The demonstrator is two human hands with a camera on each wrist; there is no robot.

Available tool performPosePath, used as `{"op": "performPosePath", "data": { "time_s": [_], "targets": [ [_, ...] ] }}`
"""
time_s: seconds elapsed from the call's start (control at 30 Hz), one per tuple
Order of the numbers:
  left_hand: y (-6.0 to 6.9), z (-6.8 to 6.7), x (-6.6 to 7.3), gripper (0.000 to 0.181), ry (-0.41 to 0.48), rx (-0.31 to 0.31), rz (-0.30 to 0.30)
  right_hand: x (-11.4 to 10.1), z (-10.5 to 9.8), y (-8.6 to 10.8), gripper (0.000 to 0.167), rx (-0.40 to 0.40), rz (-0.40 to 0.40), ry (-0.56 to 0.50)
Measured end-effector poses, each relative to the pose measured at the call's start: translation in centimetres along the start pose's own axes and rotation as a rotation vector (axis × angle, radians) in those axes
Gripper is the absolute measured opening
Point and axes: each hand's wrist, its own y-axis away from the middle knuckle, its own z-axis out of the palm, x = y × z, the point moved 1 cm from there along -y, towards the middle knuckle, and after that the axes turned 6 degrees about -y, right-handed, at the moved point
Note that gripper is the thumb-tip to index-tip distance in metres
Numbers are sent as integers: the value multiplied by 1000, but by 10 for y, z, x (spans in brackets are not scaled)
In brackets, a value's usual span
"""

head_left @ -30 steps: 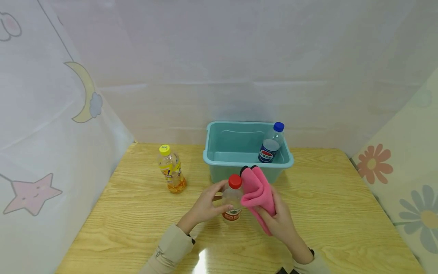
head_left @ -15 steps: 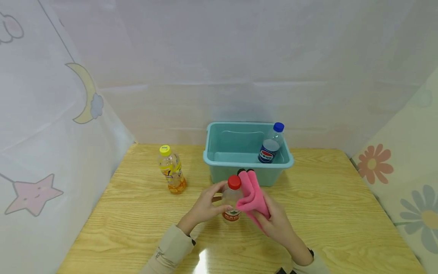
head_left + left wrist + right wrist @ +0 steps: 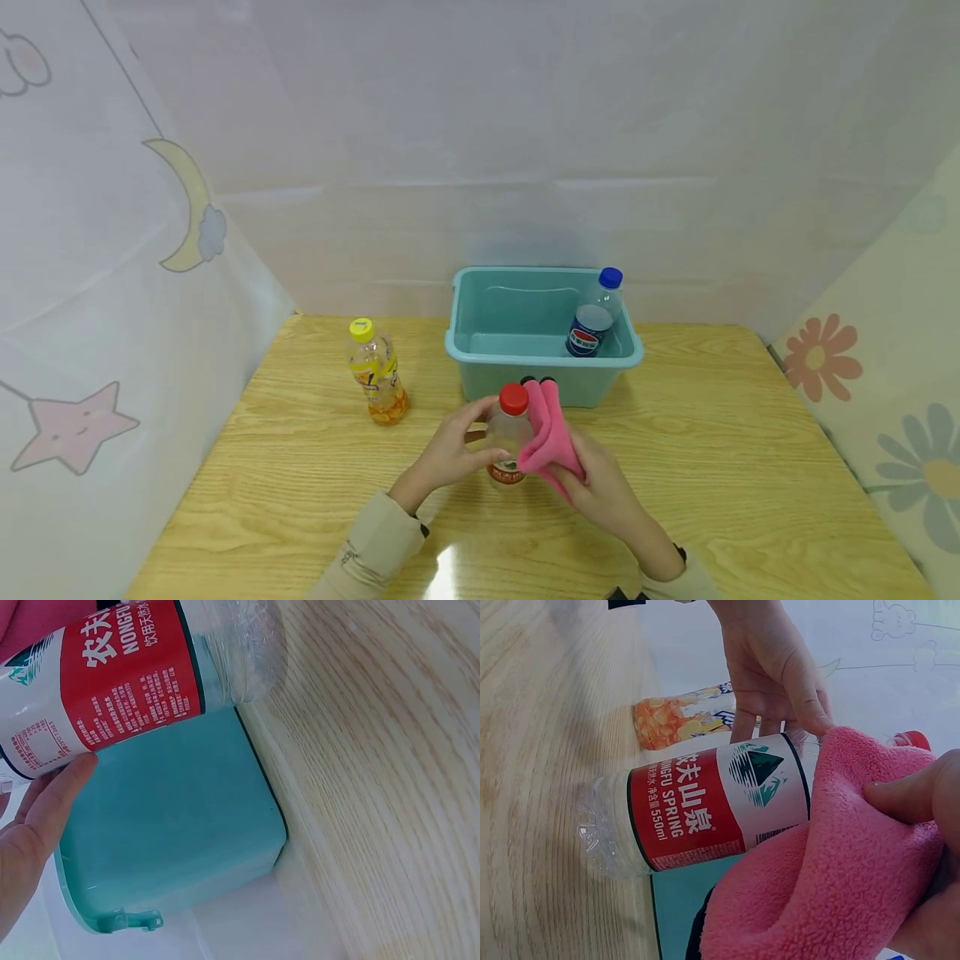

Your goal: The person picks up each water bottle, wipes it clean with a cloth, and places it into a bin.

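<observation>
A clear bottle with a red cap (image 3: 513,399) and a red-and-white label (image 3: 697,802) stands upright on the table. My left hand (image 3: 459,447) grips its left side, thumb in front; the left wrist view shows fingers at the label (image 3: 127,682). In my right hand (image 3: 603,492) is a folded pink cloth (image 3: 551,433) with black edging, pinched under the thumb. The cloth (image 3: 832,855) lies against the bottle's right side and upper part, hiding some of it in the right wrist view.
Behind the hands stands a teal bin (image 3: 525,362), with a blue-capped bottle (image 3: 592,321) leaning in its right side. A yellow-capped bottle (image 3: 377,375) with orange contents stands on the table (image 3: 300,467) to the left. White patterned sheets (image 3: 480,125) surround the table.
My right hand has moved the pink cloth left and slightly down, against the bottle. My left hand keeps its grip, and the bottle stands in nearly the same place.
</observation>
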Motion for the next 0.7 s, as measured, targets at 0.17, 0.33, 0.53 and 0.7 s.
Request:
{"op": "performPosePath", "data": {
  "time_s": [0.17,0.33,0.53,0.7],
  "targets": [
    [1,0,0,63,-4,3,-2,2,2,0,49,-27,55,5],
    [0,0,0,64,-13,6,-19,6,7,1,48,-43,88,6],
    [0,1,-1,65,-18,11,-34,12,12,4,47,-72,153,-17],
    [0,1,-1,65,-15,11,-35,17,16,7,42,-95,167,-21]
  ]
}}
